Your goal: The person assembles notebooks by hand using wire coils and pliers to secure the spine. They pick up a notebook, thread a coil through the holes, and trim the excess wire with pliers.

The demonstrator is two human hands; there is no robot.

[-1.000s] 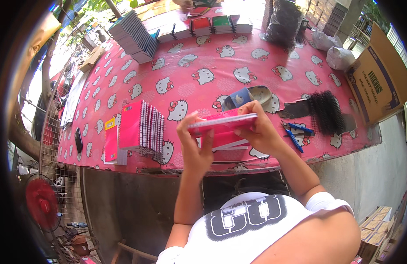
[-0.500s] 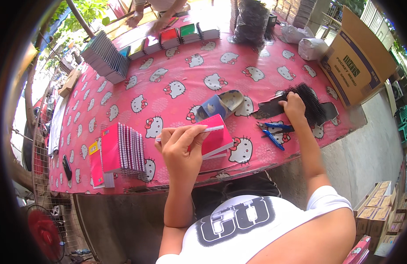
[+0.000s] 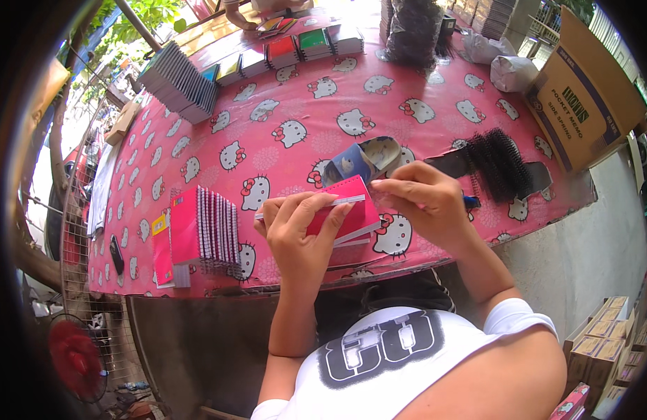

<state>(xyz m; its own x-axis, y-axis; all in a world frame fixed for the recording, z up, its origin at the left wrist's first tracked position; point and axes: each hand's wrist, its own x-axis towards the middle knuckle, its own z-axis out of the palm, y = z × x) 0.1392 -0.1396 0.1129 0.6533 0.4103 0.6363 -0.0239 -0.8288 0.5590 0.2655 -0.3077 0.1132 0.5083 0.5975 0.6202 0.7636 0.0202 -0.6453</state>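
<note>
My left hand (image 3: pixel 299 224) is closed around a pink-covered notebook (image 3: pixel 348 187), whose white page edges show between thumb and fingers. Beside its right end, my right hand (image 3: pixel 425 199) pinches something too thin to make out. More pink notebooks (image 3: pixel 355 239) lie just below the held one. Behind my right hand, a blue handle tip of the pliers (image 3: pixel 472 201) shows; the rest is hidden. Black spiral binding coils (image 3: pixel 502 164) lie in a heap on a dark sheet to the right. A blue patterned holder, open at one end (image 3: pixel 355 162), rests just beyond the notebook.
Spiral-bound pink notebooks (image 3: pixel 204 227) are stacked at left. Farther back stand a tall notebook stack (image 3: pixel 180 84) and a row of colourful notebooks (image 3: pixel 281 52). An open cardboard box (image 3: pixel 582 105) stands at right. Another person's hand (image 3: pixel 250 25) is at the far edge.
My right hand has moved left from the black coils to the end of the held notebook, now covering most of the pliers. My left hand keeps its grip. The view has shifted slightly.
</note>
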